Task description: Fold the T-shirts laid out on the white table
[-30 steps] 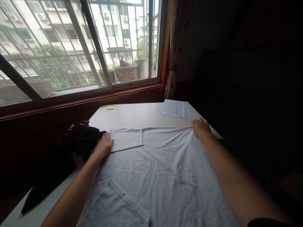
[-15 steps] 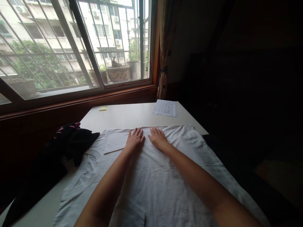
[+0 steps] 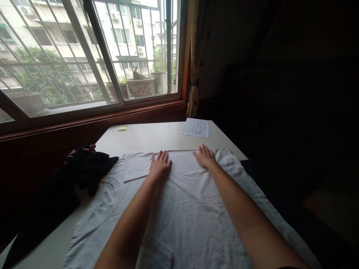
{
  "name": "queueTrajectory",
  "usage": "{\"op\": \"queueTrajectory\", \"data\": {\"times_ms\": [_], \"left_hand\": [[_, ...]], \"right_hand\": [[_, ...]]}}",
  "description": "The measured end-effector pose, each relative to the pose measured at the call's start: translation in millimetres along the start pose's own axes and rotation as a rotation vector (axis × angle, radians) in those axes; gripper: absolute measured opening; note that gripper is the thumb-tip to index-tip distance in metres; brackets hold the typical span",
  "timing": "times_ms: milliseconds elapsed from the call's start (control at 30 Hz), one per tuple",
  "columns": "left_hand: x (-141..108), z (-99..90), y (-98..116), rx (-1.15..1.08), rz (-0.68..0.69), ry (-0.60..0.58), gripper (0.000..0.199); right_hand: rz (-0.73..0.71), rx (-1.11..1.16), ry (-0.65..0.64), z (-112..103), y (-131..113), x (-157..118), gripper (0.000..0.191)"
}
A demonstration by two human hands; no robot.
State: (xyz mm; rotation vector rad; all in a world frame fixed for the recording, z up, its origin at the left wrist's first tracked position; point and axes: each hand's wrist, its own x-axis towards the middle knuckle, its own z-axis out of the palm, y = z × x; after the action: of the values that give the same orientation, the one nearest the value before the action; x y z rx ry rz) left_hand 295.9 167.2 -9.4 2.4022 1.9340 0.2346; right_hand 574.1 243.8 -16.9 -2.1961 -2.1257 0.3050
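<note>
A white T-shirt [image 3: 185,201] lies spread on the white table, its neckline toward the left and one sleeve [image 3: 137,164] lying flat near the far edge. My left hand [image 3: 160,164] rests flat on the shirt beside that sleeve, fingers spread. Farther right, my right hand [image 3: 204,155] lies palm down near the shirt's far edge with its fingers stretched out. Neither hand grips the cloth. Small wrinkles run across the fabric below and between my forearms.
A black garment with pink lettering [image 3: 86,164] is heaped at the table's left side. Printed sheets [image 3: 196,128] and a yellow sticky note [image 3: 122,128] lie toward the back of the white table [image 3: 154,136]. Behind it are a barred window [image 3: 120,56] and a tied curtain [image 3: 193,89].
My right hand has slid to the right along the shirt's far edge, away from my left hand. The cloth between them looks smoother. My left hand has stayed in place.
</note>
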Motion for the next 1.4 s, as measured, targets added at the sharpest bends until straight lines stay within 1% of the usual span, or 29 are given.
{"op": "queueTrajectory", "data": {"times_ms": [100,200,333,400,467,567,633,733,900,1033,1133,1233,1333,1367,1400], "left_hand": [[1,-0.4,-1,-0.001,-0.005,-0.003,0.063],[3,-0.9,-3,-0.003,-0.013,-0.007,0.061],[8,-0.2,-7,-0.006,-0.030,-0.002,0.060],[11,0.1,-10,-0.009,-0.037,0.001,0.060],[13,-0.3,-13,-0.010,-0.044,0.004,0.060],[16,-1.6,-16,-0.011,-0.053,0.006,0.059],[17,-1.9,-17,-0.009,-0.057,0.004,0.059],[18,-0.7,-18,-0.005,-0.058,0.000,0.060],[19,2.7,-19,0.003,-0.062,-0.003,0.062],[19,2.4,-20,0.005,-0.062,-0.001,0.063],[19,1.5,-19,0.006,-0.061,0.001,0.064],[18,1.2,-18,0.007,-0.062,0.002,0.064],[18,1.2,-18,0.008,-0.059,0.003,0.063],[18,1.0,-18,0.009,-0.057,0.004,0.063],[18,0.8,-18,0.010,-0.055,0.004,0.063]], "right_hand": [[-0.012,0.004,-0.012,-3,5,9,0.078],[-0.032,0.006,0.003,-13,17,11,0.074],[-0.050,-0.006,0.121,-30,35,-3,0.067],[-0.098,-0.019,0.153,-32,39,-15,0.066],[-0.165,-0.031,0.125,-29,40,-26,0.067],[-0.207,-0.043,0.015,-20,43,-33,0.071],[-0.176,-0.048,-0.042,-18,51,-30,0.077],[-0.095,-0.055,-0.076,-21,71,-20,0.080],[0.018,-0.068,-0.056,-30,101,-9,0.076],[0.085,-0.076,-0.021,-35,110,-6,0.070],[0.112,-0.085,0.028,-40,104,-6,0.065],[0.063,-0.095,0.114,-42,81,-13,0.064],[-0.063,-0.102,0.169,-32,46,-36,0.066],[-0.134,-0.103,0.174,-26,35,-46,0.066],[-0.234,-0.103,0.182,-20,25,-57,0.068]]}}
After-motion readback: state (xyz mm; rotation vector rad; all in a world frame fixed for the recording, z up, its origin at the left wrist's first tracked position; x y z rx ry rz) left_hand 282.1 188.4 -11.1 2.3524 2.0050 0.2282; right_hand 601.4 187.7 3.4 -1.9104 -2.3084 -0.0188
